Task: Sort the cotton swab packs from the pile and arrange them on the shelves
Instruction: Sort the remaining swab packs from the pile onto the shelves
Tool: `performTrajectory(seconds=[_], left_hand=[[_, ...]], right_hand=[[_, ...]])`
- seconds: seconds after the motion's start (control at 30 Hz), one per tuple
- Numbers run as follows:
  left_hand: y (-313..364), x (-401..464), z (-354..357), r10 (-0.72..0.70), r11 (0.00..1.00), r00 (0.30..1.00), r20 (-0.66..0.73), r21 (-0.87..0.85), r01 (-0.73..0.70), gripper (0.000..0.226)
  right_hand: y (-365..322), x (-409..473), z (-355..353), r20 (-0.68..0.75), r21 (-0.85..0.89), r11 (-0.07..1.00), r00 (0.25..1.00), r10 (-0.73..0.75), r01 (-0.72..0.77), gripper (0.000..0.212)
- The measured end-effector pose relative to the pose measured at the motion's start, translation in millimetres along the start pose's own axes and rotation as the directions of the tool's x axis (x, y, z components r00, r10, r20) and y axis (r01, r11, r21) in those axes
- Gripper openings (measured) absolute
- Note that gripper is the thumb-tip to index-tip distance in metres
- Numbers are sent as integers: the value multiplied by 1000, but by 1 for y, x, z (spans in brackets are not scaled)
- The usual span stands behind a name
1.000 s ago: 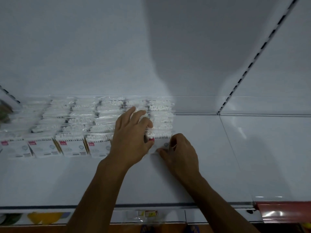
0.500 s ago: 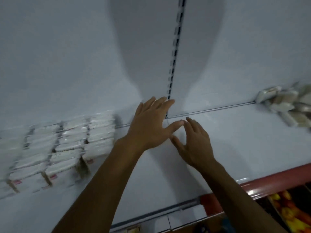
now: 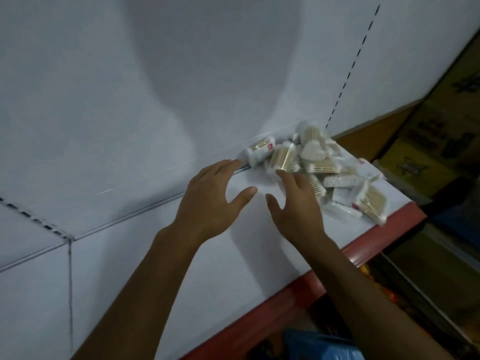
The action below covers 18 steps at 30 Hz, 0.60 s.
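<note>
While both hands are up over the shelf, neither one is actually holding anything — the left hand (image 3: 211, 197) is flat with fingers straight and thumb spread, and the right hand (image 3: 294, 206) is loose too, its fingertips reaching the near edge of the pile of cotton swab packs (image 3: 315, 168). That pile sits at the right end of the white shelf (image 3: 181, 268), jammed against the back panel (image 3: 130, 87). It's a jumble of crinkly clear plastic: flat rectangular packs showing tan wooden sticks with white tips, at least one round tub lying on its side, and what looks like a heart-shaped one on top. Too blurry and overlapped for a real count, easily a dozen-plus. Shelf is smooth painted metal with a glossy red front strip (image 3: 298, 292). Cardboard boxes (image 3: 428, 152) are stacked off to the right.
</note>
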<state>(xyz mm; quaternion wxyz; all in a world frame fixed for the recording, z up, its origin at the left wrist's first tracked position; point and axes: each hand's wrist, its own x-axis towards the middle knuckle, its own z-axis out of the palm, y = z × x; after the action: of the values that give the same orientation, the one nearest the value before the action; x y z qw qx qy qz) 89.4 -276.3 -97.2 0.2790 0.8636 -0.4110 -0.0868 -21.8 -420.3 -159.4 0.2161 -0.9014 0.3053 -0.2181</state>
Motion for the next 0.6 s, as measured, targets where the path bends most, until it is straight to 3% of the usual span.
performTrajectory(seconds=[0.27,0.5,0.6], left_hand=[[2,22,31,-52,995,999,16,-79,53,65],[-10,29,36,-98,956,995,16,-277,99,56],[-9,35,44,-70,936,996,63,-340,88,57]], right_hand=[[30,50,17,37,-4,1000,999,1,-1,60],[35,53,27,-67,76,997,998,-7,12,38],[33,53,28,-33,58,998,999,-26,28,45]])
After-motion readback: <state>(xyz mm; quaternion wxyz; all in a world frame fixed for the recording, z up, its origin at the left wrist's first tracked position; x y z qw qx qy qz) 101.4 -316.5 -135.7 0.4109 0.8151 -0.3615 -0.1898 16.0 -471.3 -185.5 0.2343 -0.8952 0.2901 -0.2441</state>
